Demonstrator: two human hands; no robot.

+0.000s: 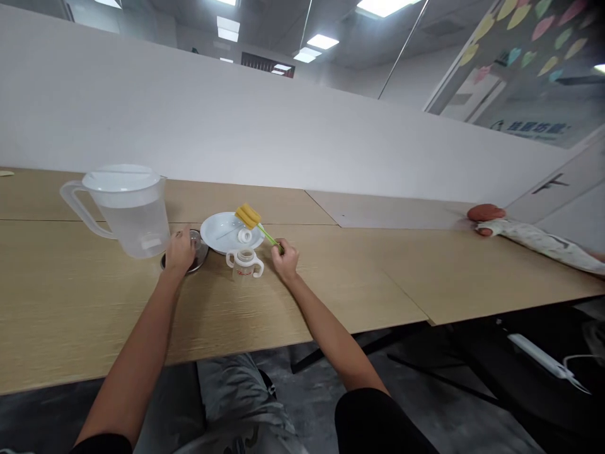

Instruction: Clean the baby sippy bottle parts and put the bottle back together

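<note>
My right hand (285, 258) is closed round the green handle of a bottle brush with a yellow sponge head (248, 216). The sponge is tilted up and left over a white plate (215, 232), where a small white ring-shaped cap (244, 236) lies. In front of the plate a clear baby bottle (244, 265) with two white side handles stands upright, its top uncapped. My left hand (180, 251) is over a round, dark see-through dish or lid with a shiny rim (201, 257). Its fingers look curled, but what they grip is hidden.
A large translucent lidded pitcher (137, 221) stands to the left, close beside my left hand. Behind the wooden table (350, 271) rises a white wall (283, 139). At the far right lie a reddish-brown object (486, 212) and a pale patterned cloth item (539, 238).
</note>
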